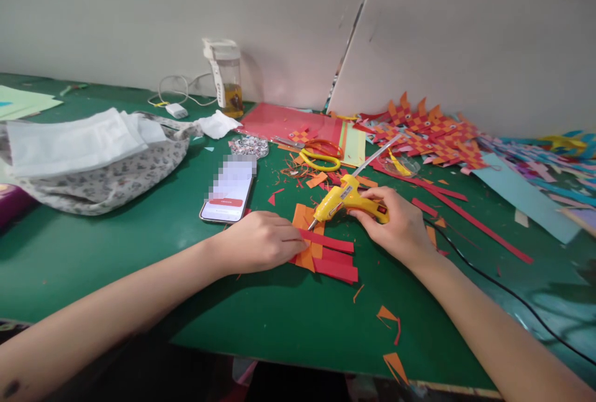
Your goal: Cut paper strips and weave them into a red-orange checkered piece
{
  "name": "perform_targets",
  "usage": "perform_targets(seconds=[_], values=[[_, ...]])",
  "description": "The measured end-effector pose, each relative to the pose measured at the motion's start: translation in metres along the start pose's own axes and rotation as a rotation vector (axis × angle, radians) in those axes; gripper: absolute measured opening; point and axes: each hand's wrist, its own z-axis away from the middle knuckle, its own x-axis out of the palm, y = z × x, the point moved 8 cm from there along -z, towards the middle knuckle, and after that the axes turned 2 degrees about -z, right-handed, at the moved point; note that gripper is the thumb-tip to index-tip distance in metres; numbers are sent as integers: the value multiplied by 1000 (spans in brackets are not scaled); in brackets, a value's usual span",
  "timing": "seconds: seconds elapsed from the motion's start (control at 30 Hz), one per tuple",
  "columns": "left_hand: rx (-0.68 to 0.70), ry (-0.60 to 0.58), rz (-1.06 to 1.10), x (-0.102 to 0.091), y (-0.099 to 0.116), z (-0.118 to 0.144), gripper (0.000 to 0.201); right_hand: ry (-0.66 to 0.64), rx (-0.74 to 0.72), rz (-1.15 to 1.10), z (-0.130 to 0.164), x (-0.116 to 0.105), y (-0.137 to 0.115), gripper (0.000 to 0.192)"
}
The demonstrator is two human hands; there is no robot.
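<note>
My right hand [395, 222] grips the handle of a yellow hot glue gun [345, 198], with a clear glue stick [379, 155] poking out of its back. The nozzle points down and left, at or just above the woven red and orange paper strips [333, 254] on the table. My left hand [265, 240] is closed over the left end of these strips, its fingertips pressing on them; part of the weave is hidden beneath. A phone [229, 189] with a lit, partly blurred screen lies just beyond my left hand.
Yellow-handled scissors [320, 161] lie among paper scraps behind the glue gun. Finished woven paper fish [419, 132] pile up at the back right. A bottle [230, 79] stands by the wall. A patterned cloth bag [112, 187] is at left. The black cord [503, 290] runs right.
</note>
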Motion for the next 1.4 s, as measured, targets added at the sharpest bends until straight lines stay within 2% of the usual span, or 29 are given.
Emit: perform_targets(seconds=[0.67,0.97,1.2,1.4], values=[[-46,-47,19,1,-1,-3,23,89,-144,-11,-3,-14,-12,32],[-26,-42,-6,-1,0,-4,26,241,-82,-79,-3,-28,-11,41],[-39,-50,-5,0,1,-4,26,112,-131,-80,-4,-17,-19,36],[-41,-54,-6,0,2,-5,26,103,-149,-54,-4,-16,-20,34]])
